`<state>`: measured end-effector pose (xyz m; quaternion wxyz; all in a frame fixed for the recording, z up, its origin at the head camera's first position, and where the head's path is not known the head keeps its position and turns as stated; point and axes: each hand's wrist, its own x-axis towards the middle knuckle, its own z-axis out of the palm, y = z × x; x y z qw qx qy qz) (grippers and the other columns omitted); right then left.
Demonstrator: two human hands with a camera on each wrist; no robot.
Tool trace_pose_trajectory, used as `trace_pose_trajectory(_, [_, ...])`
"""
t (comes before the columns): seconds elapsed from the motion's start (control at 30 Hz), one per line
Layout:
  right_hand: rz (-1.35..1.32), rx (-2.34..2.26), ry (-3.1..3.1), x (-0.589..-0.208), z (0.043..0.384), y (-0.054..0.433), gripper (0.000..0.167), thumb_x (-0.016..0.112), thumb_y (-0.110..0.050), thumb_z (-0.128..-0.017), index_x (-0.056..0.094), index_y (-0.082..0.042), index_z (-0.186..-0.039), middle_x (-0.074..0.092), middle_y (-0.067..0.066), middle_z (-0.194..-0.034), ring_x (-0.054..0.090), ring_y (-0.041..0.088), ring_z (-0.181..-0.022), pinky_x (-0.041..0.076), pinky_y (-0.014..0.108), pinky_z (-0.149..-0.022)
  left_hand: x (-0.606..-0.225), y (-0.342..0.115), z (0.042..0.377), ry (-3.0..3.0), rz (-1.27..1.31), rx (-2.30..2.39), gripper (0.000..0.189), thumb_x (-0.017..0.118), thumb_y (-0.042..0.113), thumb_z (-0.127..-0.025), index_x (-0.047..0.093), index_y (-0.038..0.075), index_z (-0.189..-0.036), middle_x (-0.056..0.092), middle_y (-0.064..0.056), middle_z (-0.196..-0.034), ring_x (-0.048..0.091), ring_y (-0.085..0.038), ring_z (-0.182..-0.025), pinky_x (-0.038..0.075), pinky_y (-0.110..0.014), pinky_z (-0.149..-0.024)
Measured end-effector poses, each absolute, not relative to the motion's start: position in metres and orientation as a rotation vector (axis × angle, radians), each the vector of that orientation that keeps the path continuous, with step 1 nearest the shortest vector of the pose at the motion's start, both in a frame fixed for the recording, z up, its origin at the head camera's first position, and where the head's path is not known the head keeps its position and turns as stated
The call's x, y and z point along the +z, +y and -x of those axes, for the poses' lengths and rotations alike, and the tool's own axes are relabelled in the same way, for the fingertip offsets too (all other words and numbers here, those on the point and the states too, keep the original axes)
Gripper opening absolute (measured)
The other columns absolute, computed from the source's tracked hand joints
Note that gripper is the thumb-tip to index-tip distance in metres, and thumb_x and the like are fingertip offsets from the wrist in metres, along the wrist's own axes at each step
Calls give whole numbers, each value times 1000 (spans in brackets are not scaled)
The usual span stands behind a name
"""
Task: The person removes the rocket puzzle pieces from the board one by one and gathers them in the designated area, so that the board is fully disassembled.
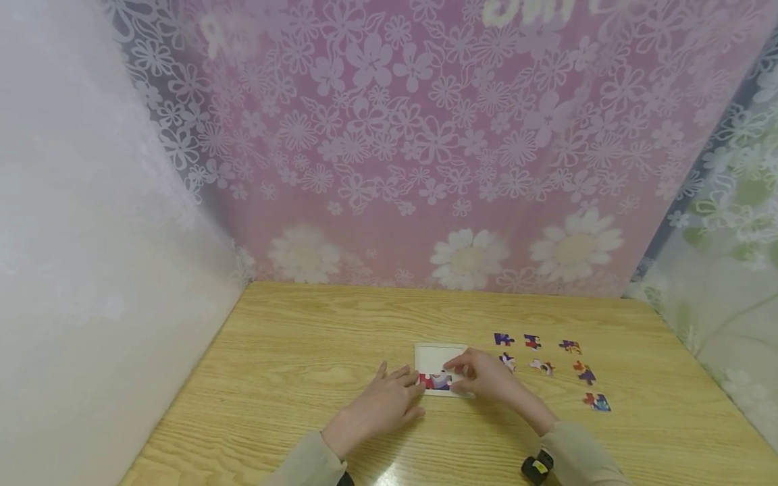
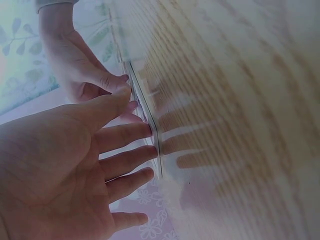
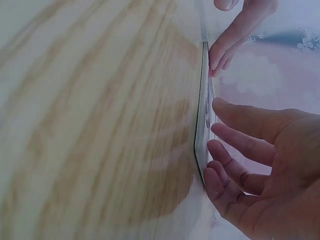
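Observation:
A white puzzle tray [image 1: 440,356] lies on the wooden table with joined puzzle pieces along its near side. One piece is mostly red [image 1: 426,381]; beside it lies a grey and purple puzzle piece [image 1: 439,382]. My left hand [image 1: 384,403] rests at the tray's left edge, fingers extended and fingertips touching it, as the left wrist view also shows [image 2: 65,165]. Over the tray's right side, my right hand [image 1: 486,378] has its thumb and index fingertips around the grey and purple piece's right end. In the right wrist view its other fingers curve beside the tray edge [image 3: 201,110].
Several loose puzzle pieces lie spread to the right of the tray, among them a purple one [image 1: 503,339], a white one [image 1: 542,366] and a blue and red one [image 1: 598,402]. A flowered pink curtain [image 1: 389,169] hangs behind the table [image 1: 292,351].

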<state>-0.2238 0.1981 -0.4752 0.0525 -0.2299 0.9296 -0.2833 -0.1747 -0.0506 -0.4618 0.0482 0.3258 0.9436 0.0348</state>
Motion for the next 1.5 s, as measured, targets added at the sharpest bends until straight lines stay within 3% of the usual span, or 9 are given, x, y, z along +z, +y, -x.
trace_pose_trajectory(0.2, [713, -825, 2837, -475, 223, 196, 31, 85, -17, -83, 78, -14, -113, 64, -1, -93, 45, 5, -71, 38, 20, -59, -462, -50, 175, 2881, -991, 102, 52, 57, 48, -102, 58, 21, -146, 49, -2, -158, 43, -22, -150, 32, -59, -123])
trace_pose_trajectory(0.6, [653, -919, 2804, -474, 222, 192, 33, 86, -6, -80, 70, -15, -107, 67, -1, -93, 55, 12, -78, 43, 23, -63, -463, -50, 174, 2886, -1000, 96, 52, 57, 48, -102, 59, 21, -146, 50, -2, -157, 43, -23, -150, 33, -59, -123])
trace_pose_trajectory(0.9, [638, -999, 2804, -468, 219, 190, 13, 74, -11, -93, 69, -16, -104, 73, -3, -92, 63, 8, -80, 49, 21, -66, -462, -49, 174, 2892, -1012, 93, 51, 57, 47, -102, 60, 19, -145, 52, -3, -156, 45, -24, -149, 34, -59, -122])
trace_pose_trajectory(1.17, [673, -1054, 2784, -471, 221, 191, 13, 76, -12, -92, 68, -17, -101, 73, -5, -88, 65, 9, -80, 50, 22, -66, -463, -50, 174, 2893, -1011, 96, 51, 57, 47, -102, 59, 20, -145, 51, -3, -156, 44, -24, -149, 34, -59, -122])
trace_pose_trajectory(1.33, [652, -1113, 2751, -470, 223, 193, 11, 73, -10, -94, 70, -17, -103, 72, -3, -91, 67, 12, -83, 55, 24, -70, -460, -50, 173, 2887, -1005, 98, 51, 58, 47, -102, 59, 20, -145, 51, -3, -157, 44, -23, -150, 33, -59, -122])
trace_pose_trajectory(1.5, [579, -1329, 2640, -466, 223, 196, 14, 70, -10, -97, 71, -10, -110, 73, 9, -97, 72, 22, -80, 60, 32, -66, -461, -50, 173, 2895, -1003, 92, 52, 59, 47, -101, 59, 20, -145, 51, -2, -157, 44, -24, -149, 34, -59, -122])
